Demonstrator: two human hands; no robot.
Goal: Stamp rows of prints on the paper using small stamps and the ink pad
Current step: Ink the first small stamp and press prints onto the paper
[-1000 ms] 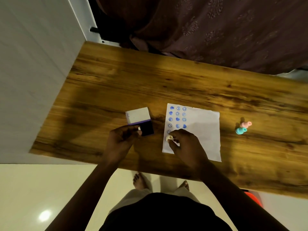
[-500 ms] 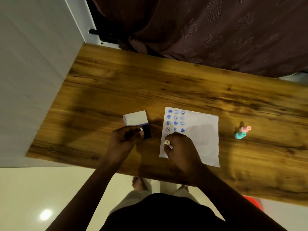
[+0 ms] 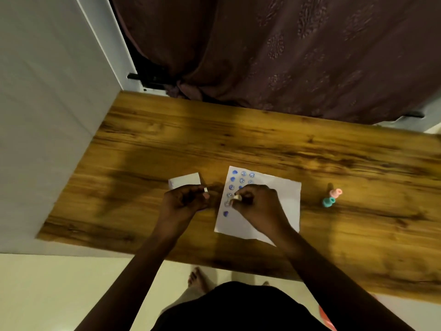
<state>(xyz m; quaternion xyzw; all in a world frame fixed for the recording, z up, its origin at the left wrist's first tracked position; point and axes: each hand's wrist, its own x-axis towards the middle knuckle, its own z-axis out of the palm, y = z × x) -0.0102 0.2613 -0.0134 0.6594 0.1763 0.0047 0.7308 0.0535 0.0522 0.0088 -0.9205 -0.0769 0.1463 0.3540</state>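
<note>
A white paper (image 3: 284, 199) lies on the wooden table (image 3: 238, 144), with columns of blue prints (image 3: 242, 180) along its left side. My right hand (image 3: 257, 204) pinches a small pale stamp (image 3: 237, 198) just above the paper's left column. A fresh blue print (image 3: 225, 213) shows below it. My left hand (image 3: 186, 199) grips the ink pad (image 3: 185, 181), whose white lid stands open; the pad itself is mostly hidden by my fingers.
A pink stamp (image 3: 336, 192) and a teal stamp (image 3: 328, 202) stand together on the table to the right of the paper. A white wall runs along the left; a dark curtain hangs behind the table. My feet show below the near edge.
My right hand has lifted the stamp slightly up the paper, uncovering a new blue print near the lower left. The camera has tilted, so everything sits lower in view.
</note>
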